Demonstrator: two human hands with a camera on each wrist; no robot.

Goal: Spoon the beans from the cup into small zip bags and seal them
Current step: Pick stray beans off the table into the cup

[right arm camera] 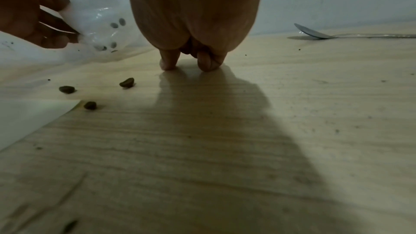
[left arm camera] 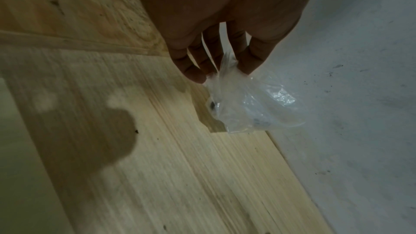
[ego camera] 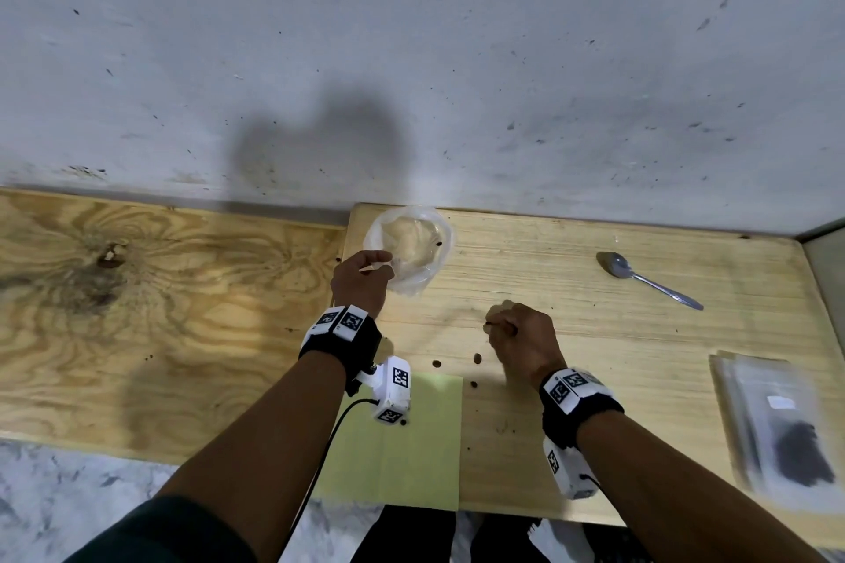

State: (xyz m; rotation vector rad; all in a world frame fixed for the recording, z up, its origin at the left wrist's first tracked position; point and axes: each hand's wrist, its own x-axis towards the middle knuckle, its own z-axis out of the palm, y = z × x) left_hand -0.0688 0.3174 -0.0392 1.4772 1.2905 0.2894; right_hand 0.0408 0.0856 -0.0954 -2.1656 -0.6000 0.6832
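The crumpled clear plastic cup (ego camera: pixel 414 245) is thin and see-through, nearly empty, with a few dark brown beans (right arm camera: pixel 117 24) stuck inside its wall. It sits tilted at the far edge of the pale wooden board (ego camera: pixel 594 334), close to the grey scuffed wall (ego camera: pixel 411 37). The left hand (ego camera: pixel 361 279) pinches the cup's near rim between thumb and fingertips (left arm camera: pixel 195 76), fingers curled round the plastic.

To the left lies a darker plywood sheet (ego camera: pixel 137 311) with swirling grain; a pale green paper sheet (ego camera: pixel 411 448) lies on the near edge beside the left wrist. Three loose dark beans (ego camera: pixel 477 358) lie on the board between the two wrists, just right of the paper.

The right hand (ego camera: pixel 519 336) is closed into a loose fist, knuckles up, its fingertips (right arm camera: pixel 167 63) pressed down on the board; a small dark speck sits at them, but whether a bean is pinched there cannot be told. It is near the cup, apart from it.

Farther right a metal spoon (ego camera: pixel 644 279) lies flat, bowl toward the wall, and at the right edge a stack of clear small zip bags (ego camera: pixel 777 425) rests, one showing a dark mass of beans inside.
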